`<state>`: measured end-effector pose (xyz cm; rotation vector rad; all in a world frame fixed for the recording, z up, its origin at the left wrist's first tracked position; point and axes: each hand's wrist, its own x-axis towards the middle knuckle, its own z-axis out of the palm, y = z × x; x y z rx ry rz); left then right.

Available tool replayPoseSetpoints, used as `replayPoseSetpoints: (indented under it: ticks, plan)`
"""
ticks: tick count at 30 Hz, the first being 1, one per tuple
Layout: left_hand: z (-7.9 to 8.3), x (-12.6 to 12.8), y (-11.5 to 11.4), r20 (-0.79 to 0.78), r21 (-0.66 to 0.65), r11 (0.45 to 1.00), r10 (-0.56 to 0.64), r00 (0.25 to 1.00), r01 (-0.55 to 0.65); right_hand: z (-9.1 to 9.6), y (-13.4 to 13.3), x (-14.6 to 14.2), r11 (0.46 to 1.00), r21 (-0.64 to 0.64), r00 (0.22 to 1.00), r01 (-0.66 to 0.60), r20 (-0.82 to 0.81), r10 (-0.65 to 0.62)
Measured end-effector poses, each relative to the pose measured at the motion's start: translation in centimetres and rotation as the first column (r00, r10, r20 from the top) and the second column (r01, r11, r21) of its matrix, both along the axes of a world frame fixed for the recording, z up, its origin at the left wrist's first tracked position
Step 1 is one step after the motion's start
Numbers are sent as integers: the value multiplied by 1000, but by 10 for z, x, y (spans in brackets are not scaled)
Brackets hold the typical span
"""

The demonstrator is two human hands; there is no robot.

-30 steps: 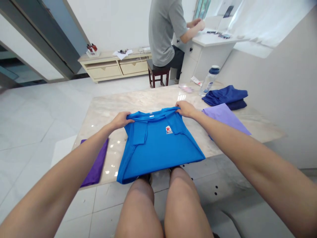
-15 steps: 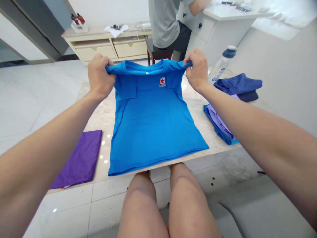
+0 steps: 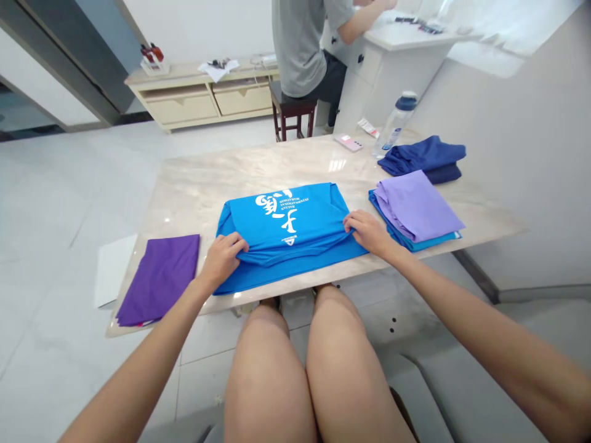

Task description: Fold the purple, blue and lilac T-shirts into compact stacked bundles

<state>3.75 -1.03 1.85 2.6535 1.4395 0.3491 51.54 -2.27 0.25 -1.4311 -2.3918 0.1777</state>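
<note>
A bright blue T-shirt (image 3: 249,215) lies doubled over on the marble-look table (image 3: 207,169), white lettering on its back facing up. My left hand (image 3: 225,255) is closed on the shirt's left shoulder area, and my right hand (image 3: 367,231) pinches the opposite side. Both grip the folded-over upper edge, close above the shirt's lower hem. A folded purple garment (image 3: 161,277) rests on the table to the left of my left hand. Right of my right hand is a stack with a folded lavender garment (image 3: 418,206) over blue cloth.
Behind the stack lie a navy garment (image 3: 425,157), a clear water bottle (image 3: 394,129), a pink phone (image 3: 348,143) and a tube (image 3: 368,128). A person in a grey shirt (image 3: 302,49) sits on a dark stool (image 3: 293,111) beyond the table. A low cabinet (image 3: 184,107) stands behind.
My hands have brought the T-shirt's collar end down towards me, folding it over the hem. Its front logo is now hidden and the printed back shows.
</note>
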Motion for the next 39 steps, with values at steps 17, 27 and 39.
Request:
replayPoseSetpoints:
  ticks: [17,27,39]
  plan:
    - [40,-22,-40,-96,-275,953,-157,983,126,23,-34,27,993,-105,998,-46,29,49]
    - [38,-20,33,-38,-332,847,428,903,-416,24,29,22,915,-274,949,296,-28,-315]
    - [-6,5,133,83,-324,710,679,729,-625,-19,142,-29,760,-209,760,615,-102,-642]
